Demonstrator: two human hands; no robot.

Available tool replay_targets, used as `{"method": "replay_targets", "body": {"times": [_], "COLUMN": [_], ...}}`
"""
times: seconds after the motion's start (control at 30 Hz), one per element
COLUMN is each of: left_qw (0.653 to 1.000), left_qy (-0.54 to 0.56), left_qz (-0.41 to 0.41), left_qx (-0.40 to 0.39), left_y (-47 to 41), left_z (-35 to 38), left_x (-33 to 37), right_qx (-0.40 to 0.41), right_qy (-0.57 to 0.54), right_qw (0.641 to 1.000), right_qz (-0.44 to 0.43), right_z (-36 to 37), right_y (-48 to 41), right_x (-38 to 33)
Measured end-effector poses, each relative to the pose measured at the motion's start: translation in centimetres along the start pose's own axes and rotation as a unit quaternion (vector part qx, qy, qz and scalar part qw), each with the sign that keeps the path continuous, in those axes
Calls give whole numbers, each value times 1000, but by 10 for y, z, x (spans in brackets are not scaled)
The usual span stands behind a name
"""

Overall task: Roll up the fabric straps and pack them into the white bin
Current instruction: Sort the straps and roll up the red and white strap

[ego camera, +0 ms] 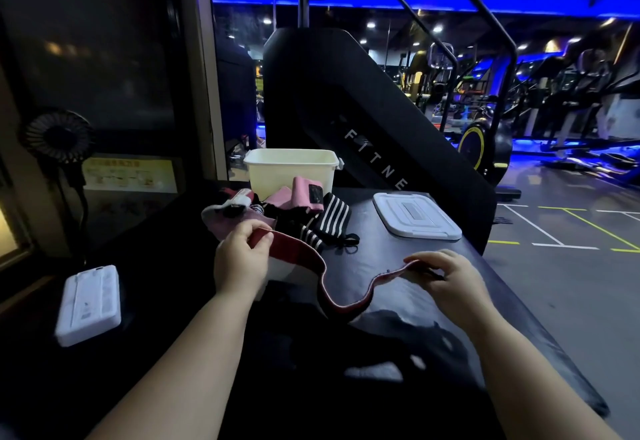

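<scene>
A long red fabric strap (304, 252) sags in a loop between my hands over the black table (398, 301). My left hand (239, 259) pinches one end of it; my right hand (446, 280) pinches the other end near the table top. Behind them lies a heap of other straps: a black-and-white striped one (329, 218) and pink ones (306, 195). The white bin (291, 169) stands open just behind the heap; what is inside it is hidden.
The bin's white lid (415, 216) lies flat to the right of the heap. A white flat device (88, 303) rests at the table's left side, with a small black fan (57, 136) above it. A black fitness machine (346, 110) rises behind the bin.
</scene>
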State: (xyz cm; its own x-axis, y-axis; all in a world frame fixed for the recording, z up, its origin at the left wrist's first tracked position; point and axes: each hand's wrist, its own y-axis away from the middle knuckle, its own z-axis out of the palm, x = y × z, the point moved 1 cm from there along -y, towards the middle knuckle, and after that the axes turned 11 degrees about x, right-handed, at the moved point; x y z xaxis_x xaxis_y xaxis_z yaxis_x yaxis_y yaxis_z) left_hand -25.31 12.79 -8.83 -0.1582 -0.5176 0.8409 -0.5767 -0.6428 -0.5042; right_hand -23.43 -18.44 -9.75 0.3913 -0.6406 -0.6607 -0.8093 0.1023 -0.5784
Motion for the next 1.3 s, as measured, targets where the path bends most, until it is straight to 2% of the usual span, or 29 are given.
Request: {"method": "replay_targets", "body": {"times": [0.07,0.17,0.37,0.5,0.6,0.67,0.73,0.87,0.97,1.1,1.2,1.3], "left_qw": [1000,997,982,973,967,958,952,929,937,960,956,940], "left_qy": [18,30,1,4,-62,-148,-189,-224,-181,-77,-46,-20], "left_qz": [17,40,33,-7,42,82,123,161,193,186,182,214], "left_qx": [-8,-60,-184,-231,-243,-230,-205,-246,-227,-194,-226,-264], "left_y": [-2,0,15,29,34,39,43,46,47,45,51,52], "left_z": [-3,-6,-5,0,7,10,12,14,11,2,-6,-8], "left_x": [-2,-10,-20,-10,-15,-16,-14,-21,-19,-20,-16,-15], "right_qx": [24,26,-116,-132,-140,-134,-112,-56,-46,-35,-12,-6], "right_qy": [29,73,74,87,70,51,24,-40,-32,8,28,33], "right_qw": [999,995,989,986,986,988,992,997,996,996,995,993], "right_qz": [-39,-67,-45,-53,-61,-62,-53,-46,-64,-78,-97,-111], "right_z": [-3,-7,-2,0,-2,-2,-3,-6,-5,-5,-6,-7], "right_y": [-1,1,14,20,22,24,26,33,35,36,36,37], "right_x": [1,16,33,34,30,31,32,34,38,44,46,48]}}
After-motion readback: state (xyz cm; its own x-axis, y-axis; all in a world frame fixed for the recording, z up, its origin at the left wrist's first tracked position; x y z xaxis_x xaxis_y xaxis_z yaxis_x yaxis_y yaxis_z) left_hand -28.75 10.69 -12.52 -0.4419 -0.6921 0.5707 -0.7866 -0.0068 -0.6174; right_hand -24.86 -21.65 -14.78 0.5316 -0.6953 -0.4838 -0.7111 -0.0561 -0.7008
